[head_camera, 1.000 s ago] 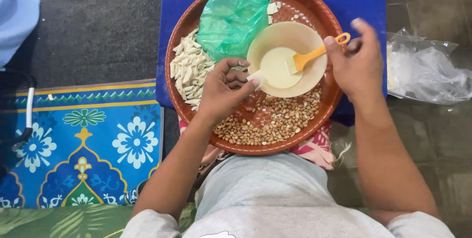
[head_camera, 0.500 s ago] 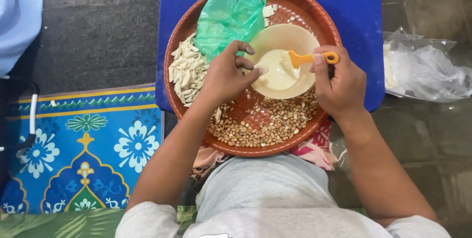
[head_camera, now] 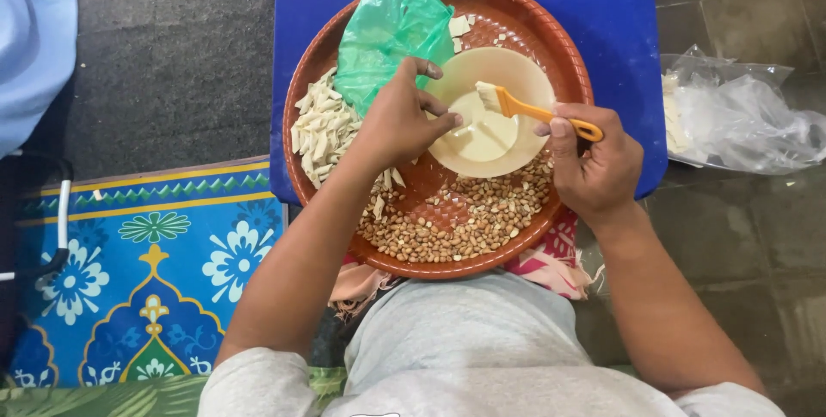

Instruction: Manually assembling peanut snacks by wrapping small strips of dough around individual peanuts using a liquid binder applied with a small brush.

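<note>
Right hand (head_camera: 598,167), fingers pinching orange-handled brush (head_camera: 527,109) over cream bowl (head_camera: 490,111). Left hand (head_camera: 400,124), fingers curled, thumb touching bowl rim. Peanuts (head_camera: 456,219) on brown tray (head_camera: 525,21).

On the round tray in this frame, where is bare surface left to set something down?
On the brown tray, bare patches lie at the far right between bowl and rim, and between bowl and peanuts. The left is crowded: pale strips, green bag, left hand. The right hand with its brush covers the right rim.
</note>
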